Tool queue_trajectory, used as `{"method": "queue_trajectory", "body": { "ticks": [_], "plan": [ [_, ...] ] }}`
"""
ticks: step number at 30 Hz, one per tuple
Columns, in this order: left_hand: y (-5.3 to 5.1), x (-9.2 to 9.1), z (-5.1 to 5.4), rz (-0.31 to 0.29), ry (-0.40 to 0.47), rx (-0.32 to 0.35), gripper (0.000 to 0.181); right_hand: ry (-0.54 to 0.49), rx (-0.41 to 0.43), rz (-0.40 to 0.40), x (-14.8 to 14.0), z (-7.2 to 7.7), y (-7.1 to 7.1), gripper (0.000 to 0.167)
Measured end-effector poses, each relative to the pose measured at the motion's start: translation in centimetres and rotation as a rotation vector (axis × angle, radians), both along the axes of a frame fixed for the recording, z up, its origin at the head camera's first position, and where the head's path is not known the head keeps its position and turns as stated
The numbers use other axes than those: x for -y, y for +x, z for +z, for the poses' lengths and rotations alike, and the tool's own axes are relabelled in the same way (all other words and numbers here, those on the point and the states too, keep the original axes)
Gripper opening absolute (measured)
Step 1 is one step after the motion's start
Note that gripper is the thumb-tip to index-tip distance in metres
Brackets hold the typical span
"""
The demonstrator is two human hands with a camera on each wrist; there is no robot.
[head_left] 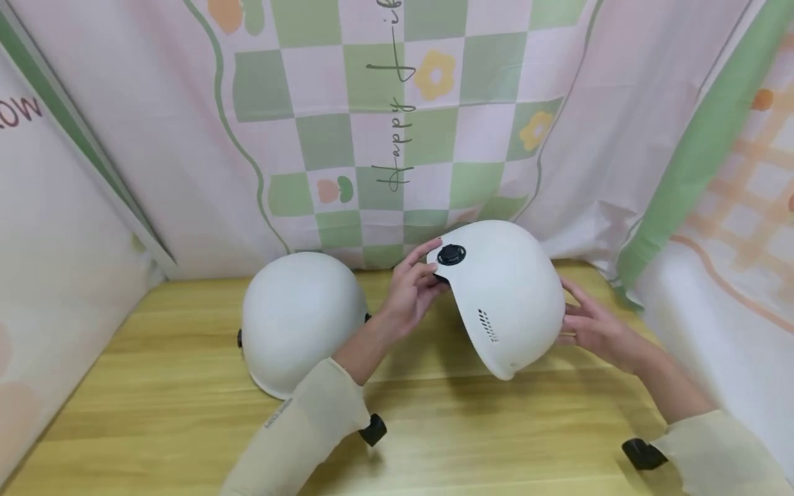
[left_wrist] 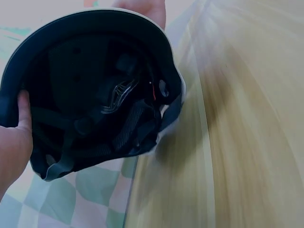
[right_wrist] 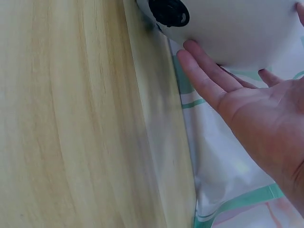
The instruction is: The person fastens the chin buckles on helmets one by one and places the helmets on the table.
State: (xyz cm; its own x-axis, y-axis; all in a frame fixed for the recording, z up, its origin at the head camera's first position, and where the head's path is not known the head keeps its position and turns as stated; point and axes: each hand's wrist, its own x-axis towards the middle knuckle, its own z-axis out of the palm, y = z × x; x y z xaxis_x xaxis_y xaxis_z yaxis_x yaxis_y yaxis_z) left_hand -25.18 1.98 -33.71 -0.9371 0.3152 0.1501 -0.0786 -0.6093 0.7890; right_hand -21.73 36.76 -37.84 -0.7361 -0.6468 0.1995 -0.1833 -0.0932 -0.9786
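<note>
We see our left hand [head_left: 409, 291] pinching the tilted helmet [head_left: 507, 296] by its edge, our right hand [head_left: 598, 327] straight-fingered against its side. We judge it held above the table [head_left: 471, 441], not yet set down; the second helmet [head_left: 300, 317] rests there.

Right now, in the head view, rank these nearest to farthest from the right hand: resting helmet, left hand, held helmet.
1. Held helmet: touching the right hand.
2. Left hand: at that helmet's left edge.
3. Resting helmet: farther left, on the table.

Beige sleeves [head_left: 304, 430] — dark lettering [head_left: 278, 414] on left — black pieces [head_left: 373, 430] near cuffs [head_left: 350, 396].
</note>
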Motion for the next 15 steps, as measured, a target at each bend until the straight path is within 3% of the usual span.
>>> {"method": "queue_trajectory", "body": {
  "ticks": [9, 15],
  "plan": [
    [0.1, 1.1, -0.3, -0.039, -0.064, 0.009, 0.057, 0.079, -0.050, -0.101, 0.1, -0.2, 0.0, 0.072],
    [0.1, 1.9, -0.6, -0.033, -0.243, 0.003, 0.063, 0.095, -0.101, -0.172, 0.2, -0.1, 0.1, 0.075]
  ]
}}
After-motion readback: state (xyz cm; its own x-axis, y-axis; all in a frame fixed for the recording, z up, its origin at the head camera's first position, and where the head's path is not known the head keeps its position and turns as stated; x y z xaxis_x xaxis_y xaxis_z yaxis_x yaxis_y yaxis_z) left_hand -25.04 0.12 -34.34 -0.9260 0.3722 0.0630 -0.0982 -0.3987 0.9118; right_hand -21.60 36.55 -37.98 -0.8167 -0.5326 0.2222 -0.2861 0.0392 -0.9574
